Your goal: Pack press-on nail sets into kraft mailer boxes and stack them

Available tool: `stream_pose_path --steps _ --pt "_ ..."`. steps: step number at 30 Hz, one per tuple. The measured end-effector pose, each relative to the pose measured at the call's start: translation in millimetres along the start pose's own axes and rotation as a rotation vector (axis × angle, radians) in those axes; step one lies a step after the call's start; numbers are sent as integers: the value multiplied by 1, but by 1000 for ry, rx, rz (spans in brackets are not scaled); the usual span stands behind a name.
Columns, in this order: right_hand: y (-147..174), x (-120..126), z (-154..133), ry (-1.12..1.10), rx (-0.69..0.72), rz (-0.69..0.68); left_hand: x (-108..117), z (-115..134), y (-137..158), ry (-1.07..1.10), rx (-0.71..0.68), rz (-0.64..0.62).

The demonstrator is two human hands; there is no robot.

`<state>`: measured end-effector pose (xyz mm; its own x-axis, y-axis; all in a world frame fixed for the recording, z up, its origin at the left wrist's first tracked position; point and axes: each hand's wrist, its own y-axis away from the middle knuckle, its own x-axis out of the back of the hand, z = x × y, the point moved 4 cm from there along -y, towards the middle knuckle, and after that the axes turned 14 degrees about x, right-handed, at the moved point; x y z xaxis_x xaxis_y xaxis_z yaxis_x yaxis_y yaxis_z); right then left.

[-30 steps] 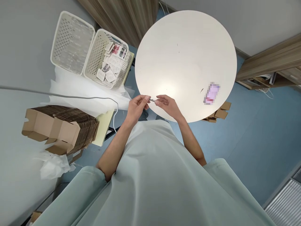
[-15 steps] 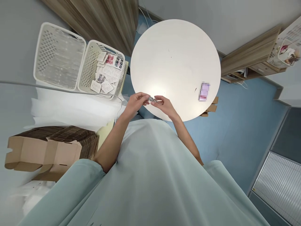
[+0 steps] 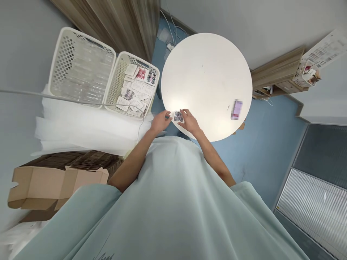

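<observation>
A small white card of dark press-on nails lies face up at the near edge of the round white table. The thumb and fingers of my right hand hold it by its right side, at the upper and lower edges. My left hand is just left of the card, fingers apart and curved, with nothing visible in them; a small gap seems to separate it from the card.
To the left, a white basket holds several similar nail cards. Beside it another basket contains clear plastic packs. White foam sheets and cardboard boxes sit nearer me. A blurred purple item rests on the table's right side.
The nail card was tilted between both hands; now it faces up flat at the table edge. My left hand has released it and drawn a little left.
</observation>
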<state>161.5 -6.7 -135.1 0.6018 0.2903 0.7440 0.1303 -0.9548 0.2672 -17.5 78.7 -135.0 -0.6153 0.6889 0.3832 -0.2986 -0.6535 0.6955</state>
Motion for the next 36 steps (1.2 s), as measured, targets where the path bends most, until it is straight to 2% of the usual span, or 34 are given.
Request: stream_pose_path --steps 4,7,14,20,27,32,36 --pt "-3 -2 -4 9 -28 54 22 -13 -1 65 -17 48" --pt "-9 4 -21 8 -5 91 43 -18 4 146 -14 81" --pt "-40 29 -89 35 77 131 92 -25 18 359 -37 182" --pt "-73 47 -147 40 196 172 143 -37 15 448 -105 404" --pt "-93 51 -195 78 268 159 206 -56 -15 405 -46 628" --pt "-92 48 -208 118 265 128 240 -68 -52 376 58 622" --pt "-87 46 -210 131 269 133 255 -74 -76 233 125 586"
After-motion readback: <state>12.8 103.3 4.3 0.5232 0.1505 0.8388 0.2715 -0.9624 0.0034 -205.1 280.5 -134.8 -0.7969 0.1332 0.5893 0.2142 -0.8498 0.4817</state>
